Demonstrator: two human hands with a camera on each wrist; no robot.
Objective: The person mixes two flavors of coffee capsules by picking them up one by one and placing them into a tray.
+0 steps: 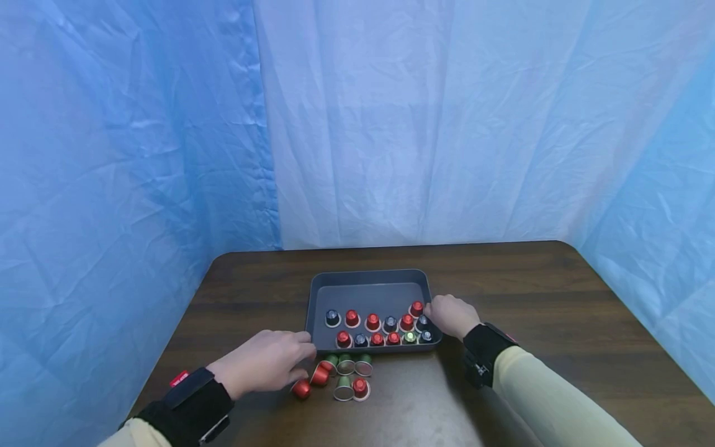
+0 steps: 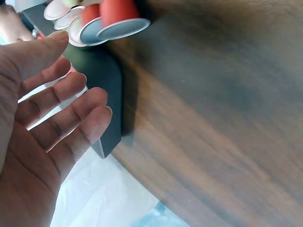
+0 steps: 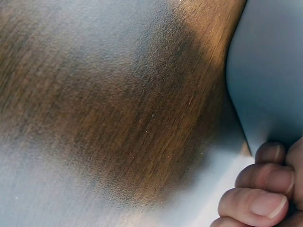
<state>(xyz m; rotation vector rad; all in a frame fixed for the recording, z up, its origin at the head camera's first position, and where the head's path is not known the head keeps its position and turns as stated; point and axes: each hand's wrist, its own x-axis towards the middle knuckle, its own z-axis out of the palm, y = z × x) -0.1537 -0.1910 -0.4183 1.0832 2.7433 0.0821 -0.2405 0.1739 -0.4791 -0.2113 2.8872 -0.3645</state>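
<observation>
Red capsules (image 1: 321,375) lie just beside the loosely curved left grip (image 1: 269,362).

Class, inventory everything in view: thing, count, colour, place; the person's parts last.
Tray: one, dark grey, on the table.
Capsules in tray: thirteen (seven red, five dark blue, one green), nearer side.
Loose capsules: at least seven, red and green, before the tray.
Table: one, brown, under the tray.
Sheeting: panel count unclear, blue and whitish, around the table.
Wristbands: two, black, one per arm.
Sleeves: two, cream, above the wristbands.
Left hand: one, bare, beside the loose capsules.
Right hand: one, bare, at the tray's right edge.
</observation>
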